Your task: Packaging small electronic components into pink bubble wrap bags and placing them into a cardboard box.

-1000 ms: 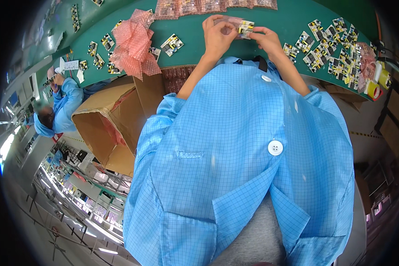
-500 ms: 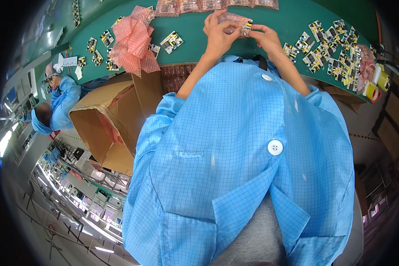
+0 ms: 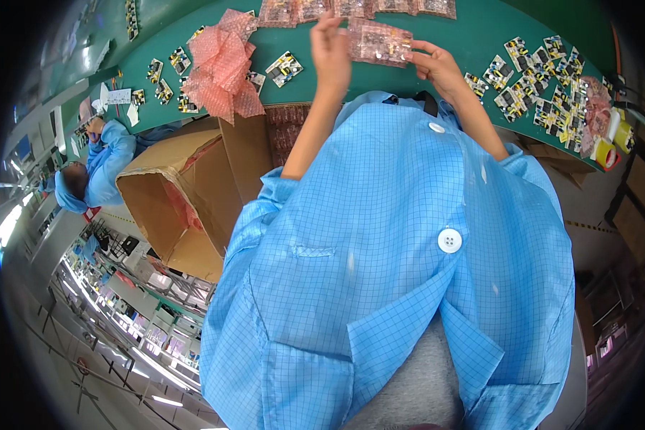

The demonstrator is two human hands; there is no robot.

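Observation:
My left hand [image 3: 331, 44] and my right hand [image 3: 436, 66] both hold a pink bubble-wrap pouch [image 3: 380, 41] with a small circuit board inside, raised above the green table [image 3: 473, 32]. The left hand grips its left edge with the fingers upright. The right hand pinches its right edge. My blue checked coat fills the lower middle of the view.
Several small circuit boards [image 3: 545, 86] lie spread at the right of the table, more [image 3: 285, 68] at the left. A heap of pink bubble wrap [image 3: 218, 64] sits left, wrapped pouches [image 3: 351, 8] along the far edge. An open cardboard box [image 3: 175, 193] stands below left. Another person [image 3: 97, 168] works beyond it.
Both hands have moved apart and now hold a pink pouch spread between them; earlier they were close together on a small circuit board.

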